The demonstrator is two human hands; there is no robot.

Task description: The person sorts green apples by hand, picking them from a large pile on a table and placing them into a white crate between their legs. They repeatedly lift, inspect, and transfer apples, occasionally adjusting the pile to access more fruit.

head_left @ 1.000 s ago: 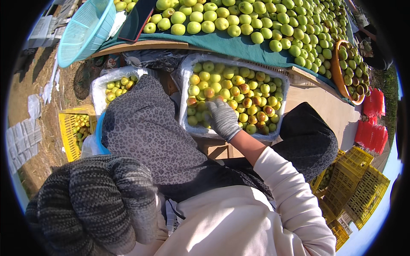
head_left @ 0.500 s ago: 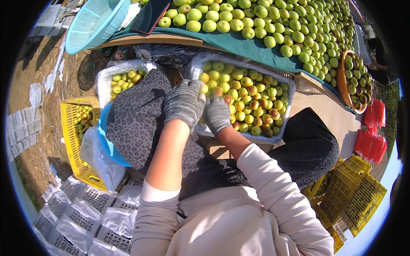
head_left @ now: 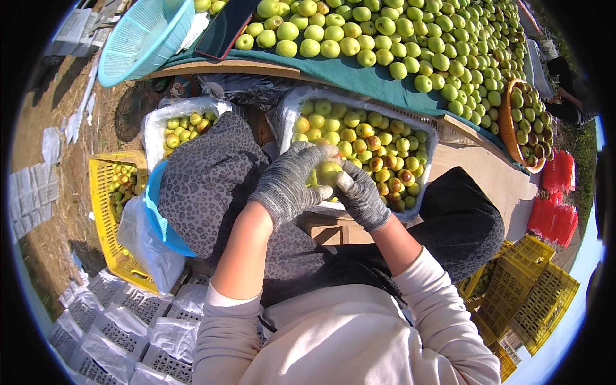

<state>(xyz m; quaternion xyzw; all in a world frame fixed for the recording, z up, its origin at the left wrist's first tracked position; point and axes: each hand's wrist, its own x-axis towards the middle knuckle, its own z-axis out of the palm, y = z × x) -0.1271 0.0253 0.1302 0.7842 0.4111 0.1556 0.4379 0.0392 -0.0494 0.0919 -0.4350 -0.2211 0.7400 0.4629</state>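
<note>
Both my hands wear grey knit gloves and meet over the near edge of a lined crate (head_left: pixel 428 173) full of green and red-blotched jujubes. Between them is a round green jujube (head_left: pixel 328 173). My left hand (head_left: pixel 292 183) curls around its left side, fingers above and thumb below. My right hand (head_left: pixel 363 197) is closed on its right side, with the thumb against it. Part of a second green fruit seems to show beside my left palm, mostly hidden by the glove. The crate's jujubes (head_left: pixel 378 157) lie just beyond my fingers.
A green-cloth table (head_left: pixel 359 67) heaped with green jujubes stands beyond, with a blue basket (head_left: pixel 138 48), a dark tablet-like device (head_left: pixel 224 29) and an orange basket (head_left: pixel 507 128). At left are a smaller lined crate (head_left: pixel 154 131) and a yellow crate (head_left: pixel 102 212). Yellow crates (head_left: pixel 523 289) stack at right.
My hands have lifted from the fruit in the crate and drawn nearer and rightward. They now hold a green jujube between them, and my right hand has turned inward.
</note>
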